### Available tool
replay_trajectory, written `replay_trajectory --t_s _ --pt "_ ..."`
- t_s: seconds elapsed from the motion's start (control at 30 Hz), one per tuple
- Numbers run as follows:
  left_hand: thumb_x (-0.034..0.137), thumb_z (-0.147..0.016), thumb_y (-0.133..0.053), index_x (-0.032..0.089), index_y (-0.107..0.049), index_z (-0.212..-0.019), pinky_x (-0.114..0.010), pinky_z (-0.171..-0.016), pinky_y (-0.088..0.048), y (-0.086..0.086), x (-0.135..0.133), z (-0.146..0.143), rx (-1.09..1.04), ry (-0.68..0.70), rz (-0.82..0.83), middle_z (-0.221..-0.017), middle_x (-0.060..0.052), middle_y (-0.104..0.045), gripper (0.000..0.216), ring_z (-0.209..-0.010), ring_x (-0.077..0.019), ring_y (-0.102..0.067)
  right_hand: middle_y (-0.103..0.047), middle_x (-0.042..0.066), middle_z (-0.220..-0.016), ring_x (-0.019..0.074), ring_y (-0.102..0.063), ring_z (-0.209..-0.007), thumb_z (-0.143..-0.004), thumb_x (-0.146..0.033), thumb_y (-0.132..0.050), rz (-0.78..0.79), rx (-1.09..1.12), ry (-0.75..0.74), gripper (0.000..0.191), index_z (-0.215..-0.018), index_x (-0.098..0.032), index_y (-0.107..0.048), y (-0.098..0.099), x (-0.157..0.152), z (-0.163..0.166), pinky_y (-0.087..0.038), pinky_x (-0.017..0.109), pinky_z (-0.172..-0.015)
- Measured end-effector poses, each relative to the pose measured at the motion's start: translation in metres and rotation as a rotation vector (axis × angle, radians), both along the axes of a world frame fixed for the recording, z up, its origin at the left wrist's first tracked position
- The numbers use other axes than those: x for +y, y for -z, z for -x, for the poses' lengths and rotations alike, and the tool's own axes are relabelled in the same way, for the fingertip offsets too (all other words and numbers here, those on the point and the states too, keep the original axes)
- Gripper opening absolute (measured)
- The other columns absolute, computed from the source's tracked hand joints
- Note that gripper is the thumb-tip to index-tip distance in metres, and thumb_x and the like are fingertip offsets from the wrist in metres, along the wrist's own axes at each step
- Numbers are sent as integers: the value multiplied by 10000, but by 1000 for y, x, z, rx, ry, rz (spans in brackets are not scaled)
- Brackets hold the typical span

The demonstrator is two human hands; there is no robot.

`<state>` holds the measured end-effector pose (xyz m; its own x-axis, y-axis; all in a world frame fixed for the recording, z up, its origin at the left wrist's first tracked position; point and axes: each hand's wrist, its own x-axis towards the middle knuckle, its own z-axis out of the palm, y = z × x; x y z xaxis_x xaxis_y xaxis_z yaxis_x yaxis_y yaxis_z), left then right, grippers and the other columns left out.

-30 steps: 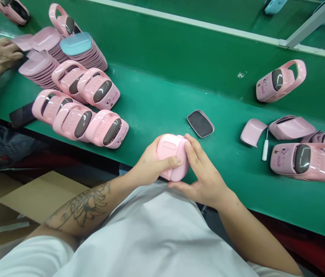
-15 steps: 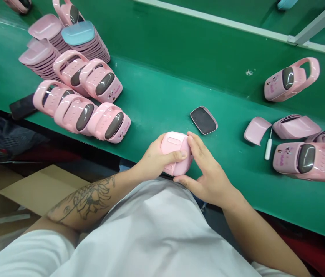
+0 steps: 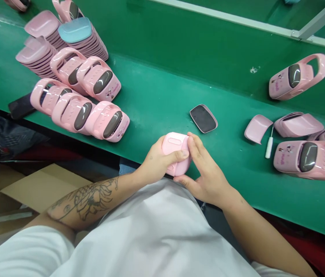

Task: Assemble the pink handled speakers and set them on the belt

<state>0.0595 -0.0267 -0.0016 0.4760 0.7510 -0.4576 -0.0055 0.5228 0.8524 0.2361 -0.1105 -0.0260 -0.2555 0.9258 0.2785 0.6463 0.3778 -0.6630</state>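
Pink rounded plastic shell (image 3: 175,153) clamped betw. left hand (image 3: 153,164) and right hand (image 3: 206,174), prob. to steady it. Dark oval plastic insert (image 3: 203,118) laid just beyond shell, w/in reach.

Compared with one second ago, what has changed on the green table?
Another person's hand, which touched the stacked pink covers at far left, has gone from view. The left hand and right hand still clasp the pink casing; the rest lies as before.

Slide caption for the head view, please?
Left hand and right hand clasp a pink casing over the green bench edge, dark oval panel beyond.
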Motion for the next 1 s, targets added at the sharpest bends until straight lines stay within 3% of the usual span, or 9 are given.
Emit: replay_trajectory --t_s 0.17,0.33,0.53,0.63,0.73,1.0 --pt "478 -770 -892 151 -652 -1277 -431 -994 -546 1 4 7 5 88 -62 -1294 -146 -733 650 -1195 -332 -680 -271 230 -1766 424 -319 -1630 -912 -601 -760 -9 -8 10 1167 -1740 -246 -18 5 -1 -3 -413 686 -1249" --pt "500 -670 -953 178 -593 -1339 -430 -928 -568 -2 7 19 73 137 -77 -1324 -150 -703 825 -1169 -341 -679 -382 255 -1707 399 -404 -1594 -813 -659 -827 -18 38 76 1341 -1733 -190 28 10 -6 8 -482 620 -1230" --pt "456 -591 -976 195 -569 -1332 -406 -883 -592 -7 0 24 233 77 -146 -1295 -126 -699 884 -1110 -320 -693 -402 293 -1649 430 -423 -1561 -874 -622 -791 -283 -23 86 1202 -1725 -120 -105 19 -8 26 -514 649 -1188" --pt "441 -639 -941 187 -560 -1365 -392 -898 -603 -7 -4 24 210 53 -190 -1337 -134 -699 858 -1115 -313 -705 -504 278 -1527 445 -520 -1448 -889 -627 -769 -336 -121 159 1141 -1719 -135 -160 20 -8 29 -544 686 -1119" --pt "425 -678 -925 200 -541 -1452 -390 -948 -605 -5 -8 25 157 68 -218 -1383 -132 -705 892 -1159 -315 -711 -573 273 -1397 414 -574 -1357 -894 -561 -789 -396 -178 187 1081 -1691 -75 -244 17 -8 29 -585 629 -1076" --pt "477 -634 -945 185 -627 -1342 -360 -888 -622 3 -10 31 156 60 -342 -1292 -118 -753 829 -1076 -290 -742 -556 282 -1403 412 -560 -1386 -924 -445 -782 -406 -178 68 1016 -1676 -25 -243 8 -9 23 -619 600 -1083"
